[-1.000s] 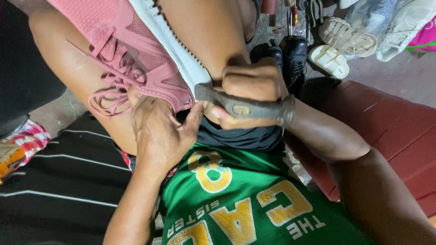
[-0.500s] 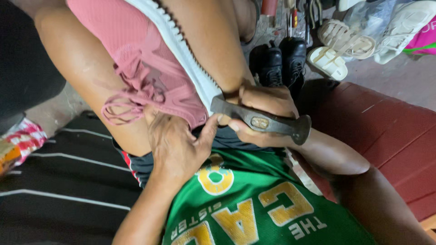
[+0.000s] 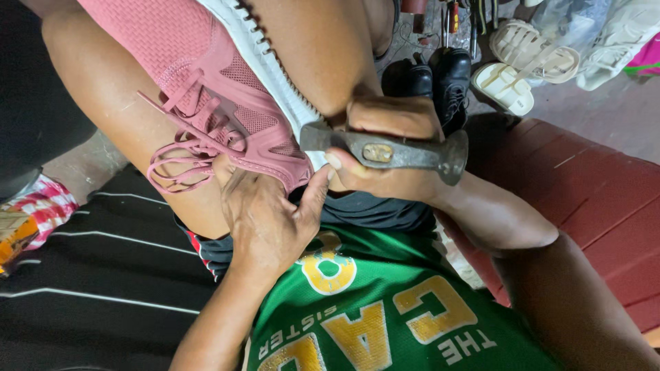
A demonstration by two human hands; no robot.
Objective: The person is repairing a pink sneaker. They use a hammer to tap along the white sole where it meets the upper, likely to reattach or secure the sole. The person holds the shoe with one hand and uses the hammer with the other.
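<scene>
far left: striped red-and-white cloth [image 3: 38, 206] at the frame edge, black fabric with thin white stripes [image 3: 89, 288] beneath it.

pink sneaker [image 3: 220, 103] lies across the person's bare thighs, tilted, toe end toward the body, white sole [image 3: 265, 65] turned to the right. loose pink laces [image 3: 185, 148] hang over the left thigh.

left hand [image 3: 265, 220]: pressed against the toe end of the sneaker from below, fingers spread, thumb up beside the sole edge. grip is a brace, not a closed fist; fingertips partly hidden under the upper.

right hand [image 3: 388, 148]: grip closed around the dark metal tool [image 3: 385, 151], a hammer-like piece held level. one end meets the sole near the toe; the flared round end [image 3: 454, 158] juts out to the right past the hand.

below: green jersey with yellow lettering [image 3: 385, 323].

right, behind: black shoes [image 3: 440, 75] on the floor, pale sandals [image 3: 522, 58] just past them, red painted surface [image 3: 591, 185] beside the right forearm.
</scene>
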